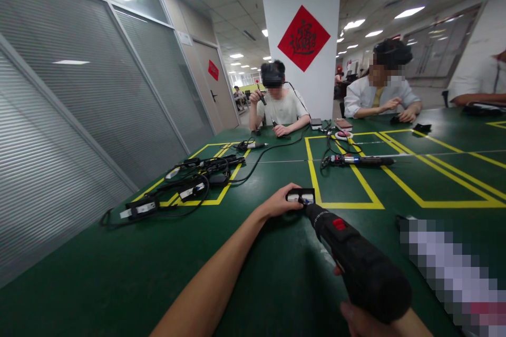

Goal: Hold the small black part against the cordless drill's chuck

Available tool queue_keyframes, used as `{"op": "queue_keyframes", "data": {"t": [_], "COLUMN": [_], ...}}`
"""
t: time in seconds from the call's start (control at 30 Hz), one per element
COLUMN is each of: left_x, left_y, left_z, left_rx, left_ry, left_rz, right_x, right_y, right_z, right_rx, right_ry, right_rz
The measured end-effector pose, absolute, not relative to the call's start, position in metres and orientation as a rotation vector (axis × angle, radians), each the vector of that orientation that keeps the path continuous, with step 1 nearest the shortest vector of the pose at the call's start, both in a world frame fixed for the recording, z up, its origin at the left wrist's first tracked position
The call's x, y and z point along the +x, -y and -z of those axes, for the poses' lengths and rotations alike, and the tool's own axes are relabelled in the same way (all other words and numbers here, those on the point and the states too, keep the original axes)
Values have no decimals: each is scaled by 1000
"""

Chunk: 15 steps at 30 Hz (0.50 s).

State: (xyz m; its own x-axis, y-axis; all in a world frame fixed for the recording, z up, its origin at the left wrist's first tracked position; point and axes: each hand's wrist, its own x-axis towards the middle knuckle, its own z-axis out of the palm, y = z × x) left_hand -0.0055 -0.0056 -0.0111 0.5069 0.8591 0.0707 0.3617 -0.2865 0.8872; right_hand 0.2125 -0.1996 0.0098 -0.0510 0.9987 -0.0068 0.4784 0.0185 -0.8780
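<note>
My left hand (283,202) holds the left side of a small black box-like part (300,191) with white pieces inside, resting on the green table. My right hand (358,317) is wrapped round the grip of a black power drill (356,250) with a red switch on top. The drill points forward and away from me, its tip at the open face of the small part. Whether the tip touches a screw cannot be made out. Most of my right hand is hidden beneath the drill body.
Black adapters and cables (193,179) lie in a heap at the left. An electric screwdriver (359,160) lies beyond the part, within yellow tape lines. A blurred-out object (454,274) is at the right. Several people sit across the table (138,263).
</note>
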Motion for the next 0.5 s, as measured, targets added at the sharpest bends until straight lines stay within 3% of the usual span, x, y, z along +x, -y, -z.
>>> {"op": "queue_keyframes", "data": {"t": [0.23, 0.5], "left_x": [-5, -5], "left_y": [5, 7], "left_z": [14, 11], "left_rx": [1872, 1902], "left_ry": [-1045, -1087], "left_rz": [-714, -706], "right_x": [213, 218], "right_y": [200, 199], "right_z": [11, 3], "right_rx": [-1492, -1488], "right_ry": [1496, 1478], "right_rz": [-948, -1085]}}
